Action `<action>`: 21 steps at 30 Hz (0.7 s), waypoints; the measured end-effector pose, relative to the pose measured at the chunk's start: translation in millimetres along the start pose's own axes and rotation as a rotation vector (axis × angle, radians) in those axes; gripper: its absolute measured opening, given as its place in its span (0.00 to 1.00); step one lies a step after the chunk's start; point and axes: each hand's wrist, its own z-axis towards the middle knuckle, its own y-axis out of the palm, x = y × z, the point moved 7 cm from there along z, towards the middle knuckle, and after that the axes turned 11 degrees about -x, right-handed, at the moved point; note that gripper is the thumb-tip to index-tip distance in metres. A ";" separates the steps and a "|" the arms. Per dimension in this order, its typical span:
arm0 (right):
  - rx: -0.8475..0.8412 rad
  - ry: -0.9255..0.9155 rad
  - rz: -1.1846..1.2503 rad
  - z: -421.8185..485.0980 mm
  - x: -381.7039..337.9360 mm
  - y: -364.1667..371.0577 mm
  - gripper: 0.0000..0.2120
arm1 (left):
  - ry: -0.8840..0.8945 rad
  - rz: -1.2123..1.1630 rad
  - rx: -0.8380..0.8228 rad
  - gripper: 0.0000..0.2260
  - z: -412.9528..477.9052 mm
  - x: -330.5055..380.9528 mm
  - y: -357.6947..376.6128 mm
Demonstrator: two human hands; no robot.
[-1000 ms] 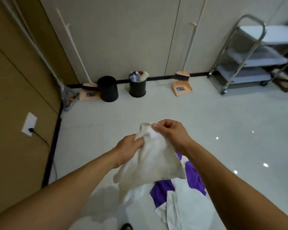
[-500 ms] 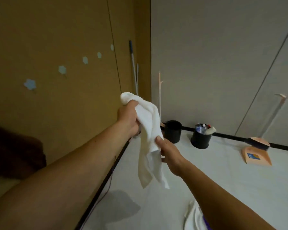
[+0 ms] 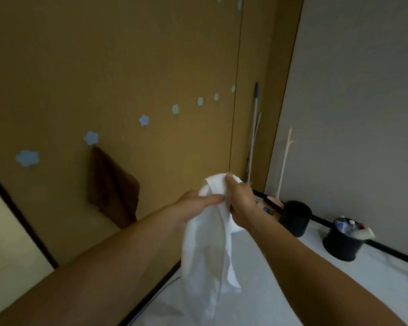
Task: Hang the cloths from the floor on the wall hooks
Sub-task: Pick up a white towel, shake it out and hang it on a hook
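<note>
White cloth (image 3: 207, 243) is held up near the wall, top gripped by the right hand (image 3: 240, 203) and pinched by the left hand (image 3: 193, 208); hanging step judged begun, a fold next to be carried onto the free hook (image 3: 143, 120) beside the brown cloth (image 3: 113, 191).

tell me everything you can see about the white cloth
The white cloth looks like thin, soft, plain fabric, creased all over. Its top is bunched where the left hand and right hand hold it up near the brown wall. The rest hangs down in long loose folds.
</note>
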 end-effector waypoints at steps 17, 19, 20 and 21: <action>-0.133 -0.056 -0.344 2.2 -9.1 149.9 0.11 | 0.231 -0.414 0.312 0.08 -67.7 -22.2 -155.6; 0.005 -0.061 -0.373 9.8 -16.8 142.1 0.11 | 0.230 -0.511 0.310 0.12 -72.7 -22.0 -168.2; 0.055 -0.082 -0.341 14.6 -23.3 136.8 0.11 | 0.233 -0.527 0.322 0.14 -74.8 -22.5 -176.3; 0.099 -0.113 -0.296 19.0 -30.6 129.9 0.12 | 0.241 -0.536 0.340 0.16 -78.2 -22.3 -185.2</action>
